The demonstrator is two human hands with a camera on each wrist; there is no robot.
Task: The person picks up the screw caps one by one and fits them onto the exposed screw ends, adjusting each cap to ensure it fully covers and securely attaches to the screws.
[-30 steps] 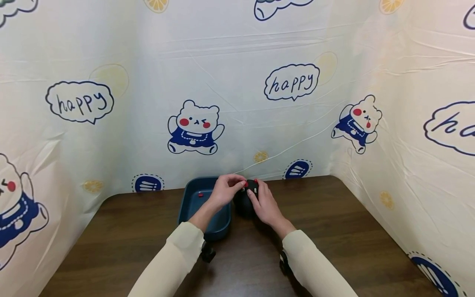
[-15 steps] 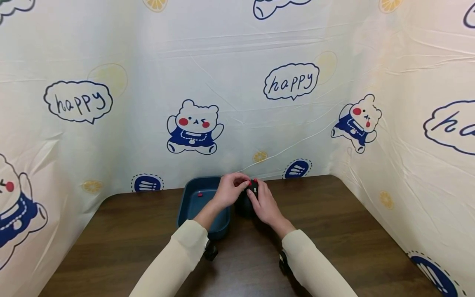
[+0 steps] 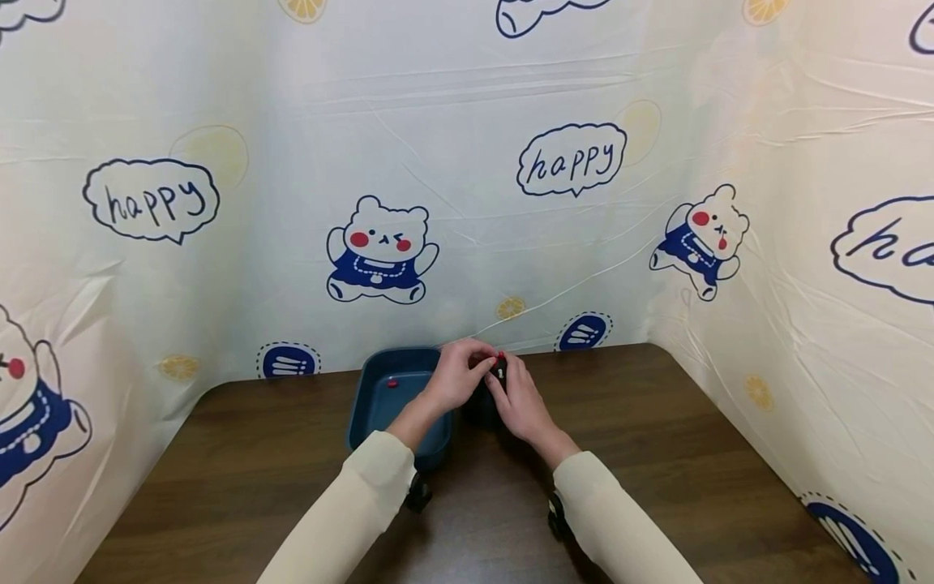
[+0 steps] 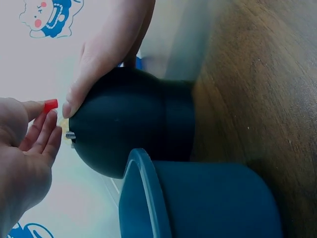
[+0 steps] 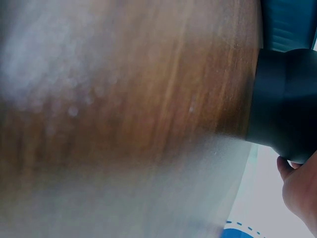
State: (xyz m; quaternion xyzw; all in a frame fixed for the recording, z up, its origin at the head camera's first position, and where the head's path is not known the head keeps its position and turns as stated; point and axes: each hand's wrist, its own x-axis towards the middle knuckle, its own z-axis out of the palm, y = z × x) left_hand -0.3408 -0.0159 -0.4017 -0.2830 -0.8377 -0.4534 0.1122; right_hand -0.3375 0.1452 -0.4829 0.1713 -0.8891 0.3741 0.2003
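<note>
- Nearest me, at the bottom of the head view, two cream sleeves (image 3: 343,519) come up from the lower edge, a small dark wrist device under each.
- The brown wooden table (image 3: 657,454) fills the lower third of the frame.
- At centre, the right hand (image 3: 521,401) cups the side of a round black holder (image 4: 131,121), fingers curled round its dome. I'd judge that grip is there to steady it against tipping while the other hand works at its top.
- The holder stands on the table just right of a dark blue tray (image 3: 379,401), touching or nearly touching its wall; the left-wrist view shows the tray's rim right against the holder's curve.
- The left hand (image 3: 456,377) reaches across over the tray's right edge and pinches a small red piece (image 4: 50,105) between thumb and fingertips, just beside the holder's top. More red shows at the holder's crown in the head view (image 3: 500,357).
- One small red bit (image 3: 392,383) lies on the tray floor, towards its far left; the tray probably serves as the place for loose pieces, being so close.
- Behind, filling the upper two thirds, a cream printed sheet (image 3: 467,162) lines the back and both sides. Speech bubbles on it read "happy" (image 3: 571,162), between cartoon bears in blue and lemon slices. No brand marks are legible.
</note>
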